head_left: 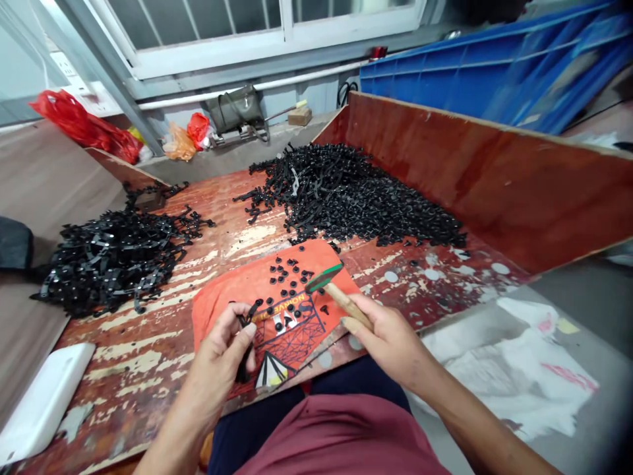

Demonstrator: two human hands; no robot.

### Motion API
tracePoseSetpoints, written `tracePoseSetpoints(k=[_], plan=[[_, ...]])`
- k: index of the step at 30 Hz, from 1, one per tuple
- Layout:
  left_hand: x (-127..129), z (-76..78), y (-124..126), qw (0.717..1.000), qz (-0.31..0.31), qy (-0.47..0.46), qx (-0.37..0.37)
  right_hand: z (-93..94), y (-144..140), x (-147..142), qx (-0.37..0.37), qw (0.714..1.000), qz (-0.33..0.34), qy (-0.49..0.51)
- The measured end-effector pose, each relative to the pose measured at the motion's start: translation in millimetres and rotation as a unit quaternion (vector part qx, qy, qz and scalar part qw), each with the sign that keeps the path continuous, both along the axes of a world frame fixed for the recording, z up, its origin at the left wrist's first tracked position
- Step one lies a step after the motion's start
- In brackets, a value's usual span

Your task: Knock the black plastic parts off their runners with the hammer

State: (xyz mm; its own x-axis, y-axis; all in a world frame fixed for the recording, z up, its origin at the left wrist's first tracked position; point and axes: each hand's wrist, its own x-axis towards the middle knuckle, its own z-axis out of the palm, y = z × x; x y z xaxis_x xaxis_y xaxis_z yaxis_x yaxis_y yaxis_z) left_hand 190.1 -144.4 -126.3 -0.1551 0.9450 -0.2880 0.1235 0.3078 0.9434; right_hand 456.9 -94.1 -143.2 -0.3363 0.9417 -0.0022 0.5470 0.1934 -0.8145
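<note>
My left hand [225, 359] pinches a small black plastic strip [246, 321] over an orange cloth mat [232, 293]. My right hand [388, 336] grips the wooden handle of a small hammer [332, 285] whose green head hangs above the mat. Several loose black round pieces [287, 274] lie scattered on the mat. A small metal block [287, 321] sits on the mat between my hands.
A big heap of black plastic parts [356, 194] fills the back right of the worn red wooden bench [148, 356]; another black heap [111, 254] lies at the left. A red board wall [494, 175] rises at the right. A white object [42, 402] rests front left. Blue crates [494, 63] stand behind.
</note>
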Motion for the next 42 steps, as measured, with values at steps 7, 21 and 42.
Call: tracePoseSetpoints(k=[7, 21, 42], plan=[[-16.5, -1.7, -26.6, 0.996, 0.081, -0.04, 0.02, 13.9, 11.9, -68.8, 0.15, 0.963, 0.115, -0.193], [-47.0, -1.1, -76.1, 0.965, 0.119, -0.233, -0.01, 20.6, 7.9, -97.7, 0.197, 0.899, 0.18, -0.347], [-90.1, -46.8, -105.0, 0.952, 0.157, -0.253, 0.076, 23.2, 35.9, -182.7, 0.191, 0.908, 0.22, -0.3]])
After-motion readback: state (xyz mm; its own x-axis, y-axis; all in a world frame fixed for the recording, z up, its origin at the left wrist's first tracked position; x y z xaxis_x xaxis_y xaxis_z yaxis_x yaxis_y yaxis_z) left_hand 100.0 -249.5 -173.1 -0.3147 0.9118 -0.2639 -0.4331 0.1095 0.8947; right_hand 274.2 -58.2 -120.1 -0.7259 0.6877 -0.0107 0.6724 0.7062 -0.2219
